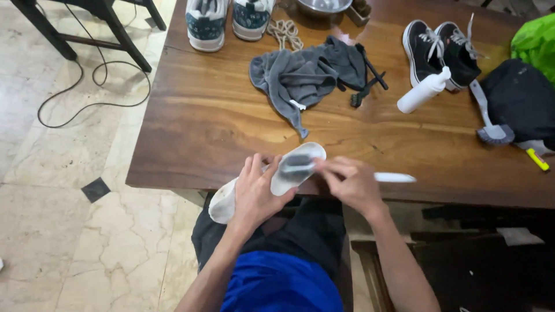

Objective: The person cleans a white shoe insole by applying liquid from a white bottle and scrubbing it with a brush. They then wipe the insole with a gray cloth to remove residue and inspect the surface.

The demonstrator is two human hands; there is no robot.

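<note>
Scrubbing goes best when the white insole (272, 179) is kept pinned flat at the wooden table (191, 127) edge, as it's gripped now by the left hand (254, 193). A white-handled brush (347, 171), probably a toothbrush, is clutched in the right hand (350, 185); short strokes would be advised, gray cloth (300, 78) nearby.

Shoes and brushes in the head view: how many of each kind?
White shoe in the left hand: 1
White-and-teal shoes: 2
Black shoes: 2
Brushes: 3 (white in the right hand, black, grey)
Total: 8
</note>
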